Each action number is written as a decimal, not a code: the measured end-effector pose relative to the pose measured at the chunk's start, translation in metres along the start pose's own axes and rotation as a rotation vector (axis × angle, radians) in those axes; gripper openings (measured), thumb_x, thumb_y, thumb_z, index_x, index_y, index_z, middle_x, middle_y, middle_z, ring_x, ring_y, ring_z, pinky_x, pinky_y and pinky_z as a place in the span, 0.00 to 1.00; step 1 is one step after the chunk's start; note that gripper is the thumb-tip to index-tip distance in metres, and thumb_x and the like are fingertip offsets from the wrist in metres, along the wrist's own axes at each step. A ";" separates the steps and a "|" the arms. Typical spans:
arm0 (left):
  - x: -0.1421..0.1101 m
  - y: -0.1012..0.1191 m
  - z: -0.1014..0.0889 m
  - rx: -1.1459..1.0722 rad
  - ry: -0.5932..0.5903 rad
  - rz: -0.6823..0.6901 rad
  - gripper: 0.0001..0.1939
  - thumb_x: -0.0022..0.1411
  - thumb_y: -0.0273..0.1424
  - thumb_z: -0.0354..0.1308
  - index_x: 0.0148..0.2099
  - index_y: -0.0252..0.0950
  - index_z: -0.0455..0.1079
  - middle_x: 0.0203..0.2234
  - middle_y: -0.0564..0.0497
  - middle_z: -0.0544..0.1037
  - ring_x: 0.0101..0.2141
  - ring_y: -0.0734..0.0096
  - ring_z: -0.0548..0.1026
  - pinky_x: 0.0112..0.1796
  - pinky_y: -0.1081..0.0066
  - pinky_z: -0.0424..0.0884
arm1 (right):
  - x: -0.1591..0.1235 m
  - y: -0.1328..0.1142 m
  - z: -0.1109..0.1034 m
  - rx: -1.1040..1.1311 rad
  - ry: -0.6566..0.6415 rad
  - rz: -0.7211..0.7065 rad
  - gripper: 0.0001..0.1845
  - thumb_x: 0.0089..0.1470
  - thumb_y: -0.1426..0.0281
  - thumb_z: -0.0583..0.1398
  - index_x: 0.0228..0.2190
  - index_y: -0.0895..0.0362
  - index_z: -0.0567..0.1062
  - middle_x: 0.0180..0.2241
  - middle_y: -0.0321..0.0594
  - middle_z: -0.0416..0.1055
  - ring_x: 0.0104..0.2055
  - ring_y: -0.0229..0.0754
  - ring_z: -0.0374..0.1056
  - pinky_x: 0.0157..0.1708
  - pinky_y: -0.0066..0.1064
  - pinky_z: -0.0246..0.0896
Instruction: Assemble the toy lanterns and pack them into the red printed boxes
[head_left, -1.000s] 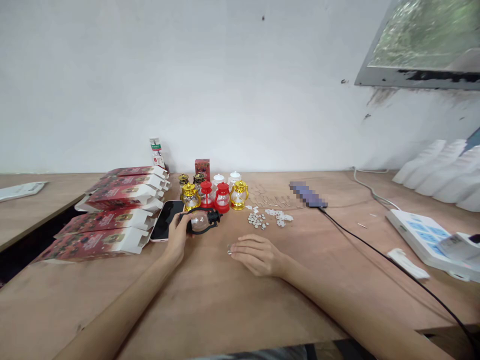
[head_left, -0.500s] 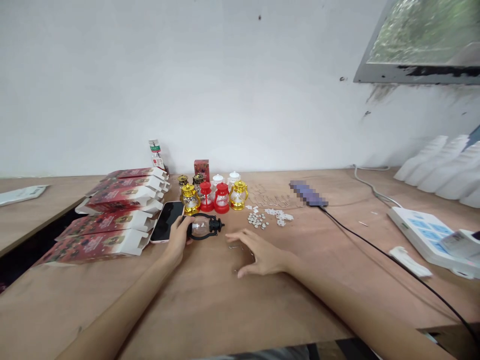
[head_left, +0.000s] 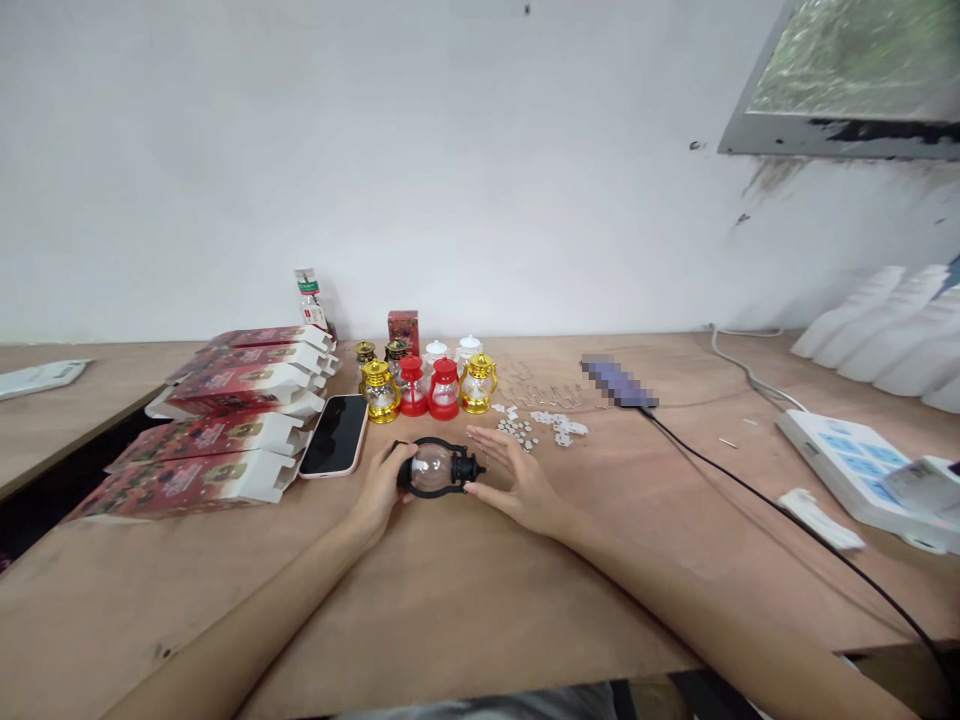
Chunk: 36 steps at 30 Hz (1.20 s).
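My left hand (head_left: 384,487) is closed around the base of a small black lantern (head_left: 433,467), which lies on its side with its clear globe showing. The lantern's top points right, toward my right hand (head_left: 521,487). That hand has its thumb and fingers apart around the lantern's top; the thumb tip is close to it, and whether it touches I cannot tell. Behind stand several small lanterns: red (head_left: 444,388), gold (head_left: 478,384), white (head_left: 469,350) and dark bronze (head_left: 365,353). Small white discs (head_left: 516,432) and flat white pieces (head_left: 561,427) lie beyond my right hand.
A black-screened phone (head_left: 334,436) lies left of my left hand, beside stacked red boxes (head_left: 202,480) with open flaps. Thin wire pieces (head_left: 540,393) lie toward the wall. On the right are a blurred purple device (head_left: 619,382) with a black cable (head_left: 720,456) and a power strip (head_left: 847,455).
My left hand has brought the black lantern right and slightly nearer, away from the phone. My right hand has come up to the lantern's top, its thumb and fingers now less spread.
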<state>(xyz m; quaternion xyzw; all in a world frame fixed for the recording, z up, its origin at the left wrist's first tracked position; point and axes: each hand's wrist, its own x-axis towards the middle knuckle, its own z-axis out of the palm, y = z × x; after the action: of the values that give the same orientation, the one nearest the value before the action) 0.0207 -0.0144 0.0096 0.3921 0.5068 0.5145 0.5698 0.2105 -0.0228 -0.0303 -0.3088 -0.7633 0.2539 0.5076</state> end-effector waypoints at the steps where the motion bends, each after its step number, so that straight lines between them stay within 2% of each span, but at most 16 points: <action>1: -0.002 0.000 0.001 -0.005 -0.006 -0.005 0.18 0.34 0.42 0.61 0.25 0.35 0.63 0.17 0.57 0.66 0.18 0.77 0.63 0.14 0.80 0.55 | -0.001 0.001 0.001 0.022 0.014 -0.001 0.31 0.48 0.65 0.64 0.52 0.51 0.58 0.54 0.46 0.63 0.58 0.45 0.60 0.58 0.42 0.58; 5: -0.004 -0.001 0.003 -0.029 -0.008 0.013 0.18 0.34 0.42 0.61 0.25 0.35 0.63 0.15 0.58 0.65 0.17 0.78 0.62 0.13 0.81 0.53 | -0.002 0.003 0.003 0.075 0.028 0.011 0.30 0.46 0.64 0.66 0.48 0.51 0.59 0.50 0.46 0.67 0.54 0.43 0.65 0.56 0.41 0.61; 10: -0.004 -0.002 0.002 -0.048 -0.022 0.016 0.17 0.35 0.42 0.60 0.24 0.35 0.63 0.16 0.58 0.65 0.16 0.79 0.60 0.13 0.81 0.51 | -0.001 0.001 0.002 0.118 0.002 0.072 0.30 0.46 0.63 0.65 0.48 0.51 0.58 0.49 0.45 0.68 0.54 0.43 0.65 0.53 0.40 0.65; 21: -0.003 0.000 0.000 -0.087 -0.007 -0.030 0.17 0.34 0.41 0.60 0.25 0.34 0.64 0.16 0.57 0.66 0.17 0.78 0.62 0.14 0.81 0.51 | 0.000 0.001 0.000 0.137 -0.016 0.088 0.30 0.46 0.62 0.65 0.48 0.50 0.58 0.51 0.45 0.69 0.53 0.44 0.66 0.54 0.42 0.63; 28: -0.002 -0.001 0.000 -0.085 -0.006 -0.033 0.19 0.34 0.42 0.61 0.26 0.34 0.65 0.17 0.57 0.66 0.18 0.79 0.62 0.14 0.81 0.50 | 0.003 -0.003 -0.007 0.010 -0.071 0.165 0.31 0.44 0.60 0.66 0.47 0.51 0.61 0.52 0.45 0.69 0.55 0.47 0.63 0.56 0.45 0.58; 31: -0.001 -0.001 0.000 -0.082 -0.005 -0.050 0.20 0.33 0.43 0.61 0.27 0.34 0.65 0.17 0.57 0.66 0.18 0.78 0.62 0.14 0.82 0.50 | 0.005 -0.004 -0.007 0.057 -0.080 0.197 0.30 0.44 0.59 0.66 0.47 0.51 0.62 0.52 0.44 0.68 0.56 0.47 0.63 0.56 0.43 0.58; 36: -0.002 -0.003 0.000 -0.067 0.019 -0.013 0.19 0.34 0.42 0.62 0.27 0.35 0.65 0.18 0.57 0.67 0.20 0.77 0.64 0.15 0.81 0.53 | 0.005 -0.004 -0.005 0.185 -0.057 0.332 0.29 0.45 0.59 0.65 0.46 0.51 0.62 0.52 0.44 0.68 0.56 0.46 0.62 0.53 0.41 0.62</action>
<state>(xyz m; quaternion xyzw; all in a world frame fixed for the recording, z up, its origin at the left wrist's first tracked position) 0.0218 -0.0174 0.0067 0.3644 0.4972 0.5313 0.5811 0.2124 -0.0214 -0.0225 -0.3751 -0.6893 0.4121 0.4631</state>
